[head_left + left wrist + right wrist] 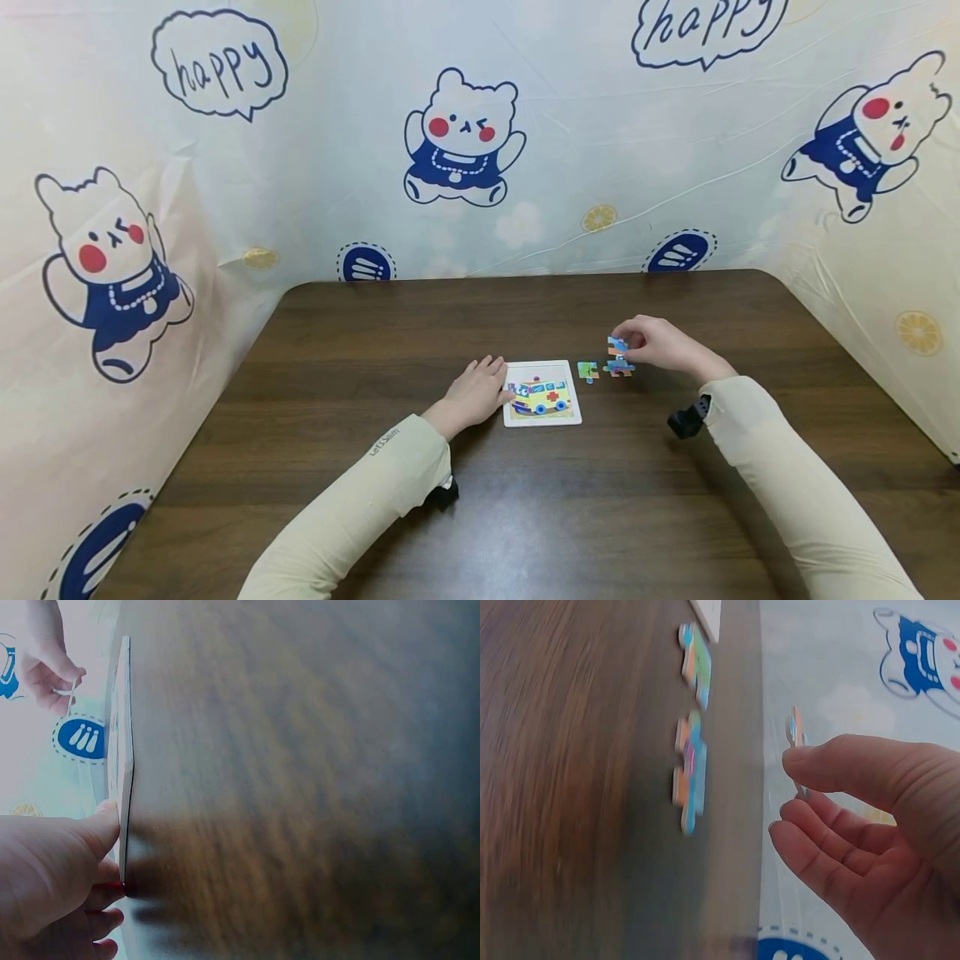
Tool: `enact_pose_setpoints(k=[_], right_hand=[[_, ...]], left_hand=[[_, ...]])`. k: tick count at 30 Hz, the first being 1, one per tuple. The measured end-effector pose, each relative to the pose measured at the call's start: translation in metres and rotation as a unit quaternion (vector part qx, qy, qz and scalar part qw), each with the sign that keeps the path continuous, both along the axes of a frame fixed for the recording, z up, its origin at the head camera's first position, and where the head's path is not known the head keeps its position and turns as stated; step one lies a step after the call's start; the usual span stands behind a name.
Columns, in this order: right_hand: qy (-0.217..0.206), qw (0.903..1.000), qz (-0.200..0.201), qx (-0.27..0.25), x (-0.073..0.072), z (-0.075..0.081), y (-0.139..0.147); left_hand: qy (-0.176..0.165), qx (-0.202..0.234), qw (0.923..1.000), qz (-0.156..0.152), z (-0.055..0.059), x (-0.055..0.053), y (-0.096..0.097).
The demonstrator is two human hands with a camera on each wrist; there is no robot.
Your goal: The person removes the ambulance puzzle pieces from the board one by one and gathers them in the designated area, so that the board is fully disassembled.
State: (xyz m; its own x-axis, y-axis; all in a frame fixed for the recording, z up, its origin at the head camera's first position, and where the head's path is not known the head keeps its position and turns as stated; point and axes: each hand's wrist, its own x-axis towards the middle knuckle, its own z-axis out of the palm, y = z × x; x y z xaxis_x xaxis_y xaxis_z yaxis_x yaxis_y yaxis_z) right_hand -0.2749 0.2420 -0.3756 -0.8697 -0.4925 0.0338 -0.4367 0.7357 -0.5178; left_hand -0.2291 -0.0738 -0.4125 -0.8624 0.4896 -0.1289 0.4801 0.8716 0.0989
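Note:
A small white-framed puzzle board (542,422) with a yellow ambulance picture lies flat on the table. My left hand (474,393) rests at its left edge, the thumb on the frame and the fingers along the side. Between the thumb and fingers of my right hand (658,343) is a puzzle piece (796,724), raised above the table and tilted on edge in the right wrist view. Just below it lies a blue and orange puzzle piece (619,367). A green puzzle piece (587,371) sits between that one and the board.
The brown wooden table (375,350) extends around both hands. A printed curtain (322,167) with bear drawings hangs along its back and sides. Each wrist carries a small black device, such as the one under the right sleeve (750,417).

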Motion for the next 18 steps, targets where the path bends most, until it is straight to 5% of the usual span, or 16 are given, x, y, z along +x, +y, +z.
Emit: enact_pose_setpoints(k=[18], right_hand=[[-0.035,0.9988,-0.028,0.020,0.003,-0.012,0.039]], left_hand=[[0.007,0.002,0.9999,-0.008,0.001,0.002,-0.001]])
